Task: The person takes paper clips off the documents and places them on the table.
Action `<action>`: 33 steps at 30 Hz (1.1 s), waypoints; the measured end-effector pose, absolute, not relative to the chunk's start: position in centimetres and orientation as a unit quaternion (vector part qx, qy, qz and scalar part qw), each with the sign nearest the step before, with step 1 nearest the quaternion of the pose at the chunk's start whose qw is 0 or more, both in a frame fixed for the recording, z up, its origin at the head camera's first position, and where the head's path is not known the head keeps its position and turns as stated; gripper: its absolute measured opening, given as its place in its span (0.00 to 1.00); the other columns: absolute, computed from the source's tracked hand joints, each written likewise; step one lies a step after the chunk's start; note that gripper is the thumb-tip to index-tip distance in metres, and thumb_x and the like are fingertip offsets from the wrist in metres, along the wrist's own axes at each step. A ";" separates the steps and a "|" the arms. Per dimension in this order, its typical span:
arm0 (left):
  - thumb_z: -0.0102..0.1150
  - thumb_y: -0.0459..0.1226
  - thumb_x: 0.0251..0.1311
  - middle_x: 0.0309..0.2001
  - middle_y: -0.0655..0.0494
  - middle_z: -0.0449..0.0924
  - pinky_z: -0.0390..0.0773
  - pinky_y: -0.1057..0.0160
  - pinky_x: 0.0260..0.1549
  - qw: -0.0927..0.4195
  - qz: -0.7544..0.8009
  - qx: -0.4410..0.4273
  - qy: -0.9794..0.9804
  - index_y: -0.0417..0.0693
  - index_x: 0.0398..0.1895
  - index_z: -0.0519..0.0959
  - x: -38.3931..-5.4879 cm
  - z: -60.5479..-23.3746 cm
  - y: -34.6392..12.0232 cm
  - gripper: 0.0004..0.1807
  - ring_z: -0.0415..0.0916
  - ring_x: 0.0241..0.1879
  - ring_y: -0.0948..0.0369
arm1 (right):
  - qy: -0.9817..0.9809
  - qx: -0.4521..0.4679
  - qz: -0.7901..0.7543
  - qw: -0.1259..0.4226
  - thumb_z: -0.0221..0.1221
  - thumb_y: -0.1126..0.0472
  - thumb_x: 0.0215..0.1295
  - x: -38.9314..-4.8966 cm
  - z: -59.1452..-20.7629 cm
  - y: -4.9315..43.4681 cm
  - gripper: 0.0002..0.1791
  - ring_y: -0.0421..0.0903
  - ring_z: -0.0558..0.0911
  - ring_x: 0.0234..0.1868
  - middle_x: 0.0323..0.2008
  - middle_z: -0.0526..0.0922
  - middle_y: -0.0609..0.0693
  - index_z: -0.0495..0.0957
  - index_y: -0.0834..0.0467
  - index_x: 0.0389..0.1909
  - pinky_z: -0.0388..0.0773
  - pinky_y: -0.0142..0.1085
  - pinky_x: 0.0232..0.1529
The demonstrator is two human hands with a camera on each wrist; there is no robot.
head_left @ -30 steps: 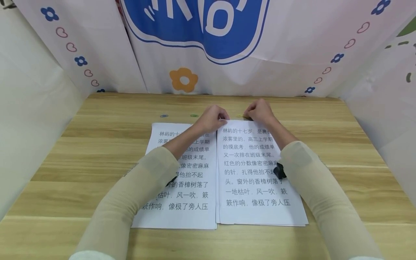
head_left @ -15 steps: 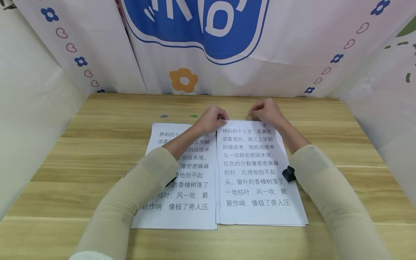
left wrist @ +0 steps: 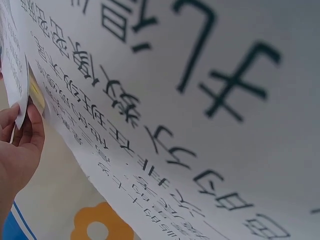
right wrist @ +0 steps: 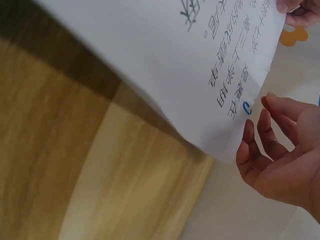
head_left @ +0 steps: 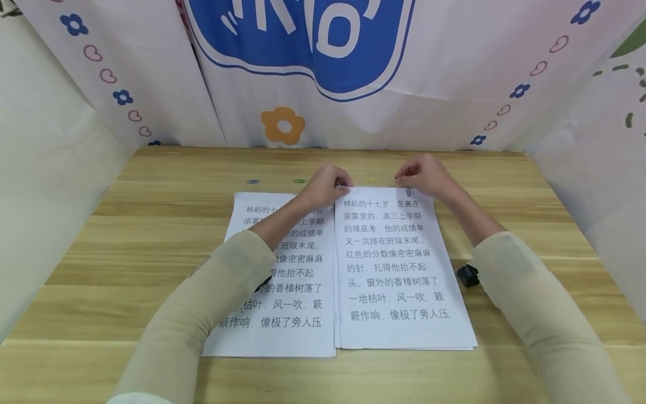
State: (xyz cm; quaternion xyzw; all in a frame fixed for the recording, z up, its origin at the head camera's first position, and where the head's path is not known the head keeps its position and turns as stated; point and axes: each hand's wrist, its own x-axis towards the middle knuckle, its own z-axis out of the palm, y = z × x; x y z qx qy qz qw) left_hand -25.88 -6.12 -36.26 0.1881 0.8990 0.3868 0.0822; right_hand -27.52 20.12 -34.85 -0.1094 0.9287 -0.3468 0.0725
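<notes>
My left hand [head_left: 327, 185] pinches the top left corner of the right-hand stack of printed paper [head_left: 393, 331]. Thumb and fingers meet on that corner in the left wrist view. A small paper clip [head_left: 408, 192] sits on the same stack's top edge, near its right corner; it looks blue in the right wrist view. Right beside this clip is my right hand [right wrist: 285, 150], its fingers loosely bent and nothing between thumb and forefinger. A second paper stack [head_left: 272, 339] lies to the left, partly hidden under my left forearm.
Behind the papers lie a blue paper clip [head_left: 253, 182], a green paper clip [head_left: 300, 181] and a yellow paper clip [head_left: 370, 181] in a row on the wooden table [head_left: 101, 292]. A printed cloth [head_left: 353, 123] hangs along the table's back edge.
My right hand has moved right, away from the yellow clip's place, and the clip on the paper's top edge has come into view. My left hand keeps its pinch on the corner.
</notes>
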 end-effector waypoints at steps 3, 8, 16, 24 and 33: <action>0.60 0.26 0.69 0.43 0.46 0.83 0.80 0.64 0.46 0.081 0.387 0.187 0.899 0.36 0.47 0.85 -25.8 -36.2 -6.2 0.08 0.78 0.44 0.55 | 0.931 -0.110 -0.340 0.076 0.64 0.63 0.71 -27.3 -34.6 20.3 0.11 0.52 0.77 0.41 0.43 0.85 0.60 0.86 0.66 0.47 0.73 0.41 0.43; 0.59 0.25 0.69 0.43 0.46 0.83 0.80 0.64 0.46 0.079 0.388 0.189 0.899 0.36 0.47 0.85 -25.8 -36.2 -6.2 0.08 0.78 0.44 0.55 | 0.935 -0.116 -0.327 0.079 0.62 0.66 0.72 -27.1 -34.3 20.9 0.10 0.54 0.78 0.42 0.44 0.85 0.63 0.86 0.67 0.47 0.74 0.41 0.42; 0.59 0.25 0.69 0.42 0.46 0.83 0.80 0.65 0.45 0.074 0.391 0.191 0.897 0.35 0.46 0.85 -25.8 -36.2 -6.2 0.08 0.77 0.43 0.55 | 0.940 -0.123 -0.309 0.079 0.59 0.68 0.72 -26.9 -34.5 21.8 0.10 0.55 0.79 0.42 0.45 0.85 0.65 0.86 0.69 0.46 0.75 0.36 0.37; 0.59 0.25 0.69 0.42 0.46 0.84 0.80 0.64 0.46 0.071 0.392 0.194 0.896 0.36 0.46 0.85 -25.8 -36.3 -6.2 0.07 0.78 0.43 0.55 | 0.938 -0.134 -0.309 0.083 0.58 0.69 0.73 -26.9 -34.9 21.9 0.10 0.56 0.80 0.42 0.45 0.85 0.66 0.86 0.70 0.47 0.76 0.34 0.37; 0.59 0.25 0.69 0.41 0.46 0.84 0.80 0.64 0.45 0.065 0.396 0.200 0.894 0.35 0.45 0.85 -25.7 -36.4 -6.3 0.07 0.78 0.42 0.55 | 0.940 -0.128 -0.302 0.090 0.57 0.68 0.74 -26.9 -35.1 21.8 0.11 0.55 0.80 0.43 0.45 0.85 0.65 0.85 0.69 0.47 0.77 0.36 0.40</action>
